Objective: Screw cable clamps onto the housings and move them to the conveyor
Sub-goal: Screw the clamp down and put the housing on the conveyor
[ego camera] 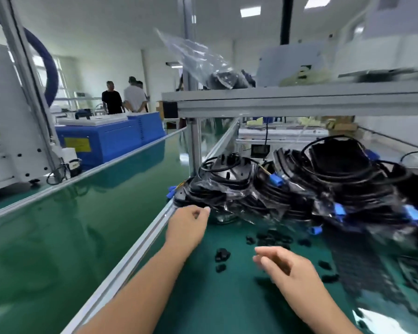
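the glossy green conveyor belt (58, 237) is lying to my left, past the aluminium rail. the heap of black cabled housings in crinkled clear bags (299, 186) is sitting just beyond my left hand (187, 226), fingers loosely curled, empty. small black plastic cable clamps (221, 254) are lying scattered between it and my blurred, relaxed right hand (287, 268).
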### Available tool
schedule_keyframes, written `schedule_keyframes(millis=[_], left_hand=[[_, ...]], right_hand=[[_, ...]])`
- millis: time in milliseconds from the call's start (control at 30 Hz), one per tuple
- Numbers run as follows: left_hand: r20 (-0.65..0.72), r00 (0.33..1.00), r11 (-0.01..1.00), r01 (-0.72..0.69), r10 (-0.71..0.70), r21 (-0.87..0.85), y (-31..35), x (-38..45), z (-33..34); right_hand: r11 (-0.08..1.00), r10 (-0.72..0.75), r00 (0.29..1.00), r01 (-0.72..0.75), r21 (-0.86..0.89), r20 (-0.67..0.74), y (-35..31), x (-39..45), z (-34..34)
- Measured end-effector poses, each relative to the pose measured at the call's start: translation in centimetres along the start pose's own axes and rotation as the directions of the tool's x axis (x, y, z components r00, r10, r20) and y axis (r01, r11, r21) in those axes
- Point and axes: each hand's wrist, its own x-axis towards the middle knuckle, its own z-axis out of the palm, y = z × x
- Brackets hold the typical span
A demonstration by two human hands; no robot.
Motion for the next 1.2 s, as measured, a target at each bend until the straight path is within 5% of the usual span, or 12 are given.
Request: schedule_keyframes(millis=[133, 267, 433, 833, 967, 1100, 1200], left_hand=[[-0.085, 0.982, 0.948, 0.139, -0.169, -0.285, 4.2, 4.5, 1.4], [0.138, 0.912, 0.798, 0.406, -0.387, -0.445, 6.9, 8.2, 1.5], [0.295, 0.839, 0.65, 0.542, -0.457, -0.533, 7.2, 11.4, 1.8], [0.315, 0.876, 0.505, 0.47, -0.365, -0.724, 7.9, 6.5, -1.5], [0.277, 0.908, 0.571, 0.414, -0.315, -0.709, 7.6, 0.7, -4.6], [0.371, 0.895, 0.605, 0.443, -0.249, -0.662, 6.5, -6.6, -5.7], [0.469, 0.854, 0.584, 0.504, -0.227, -0.636, 5.9, -11.7, -4.3]], right_hand=[[0.999, 0.027, 0.997, -0.024, 0.04, -0.072, 1.2, -0.2, -1.3], [0.998, 0.029, 0.99, -0.021, 0.053, -0.137, 1.4, 0.2, -1.6], [0.997, 0.058, 0.986, -0.049, 0.058, -0.155, 1.2, 0.4, -1.6], [0.993, 0.026, 0.983, -0.005, 0.116, -0.18, 0.9, 0.2, -1.3], [0.989, -0.046, 0.952, 0.086, 0.122, -0.302, -0.3, -0.2, -2.1], [0.966, -0.258, 0.784, 0.224, -0.131, -0.564, -2.6, -1.4, -4.8], [0.916, -0.343, 0.8, 0.167, -0.366, -0.492, -3.8, -2.1, -6.7]])
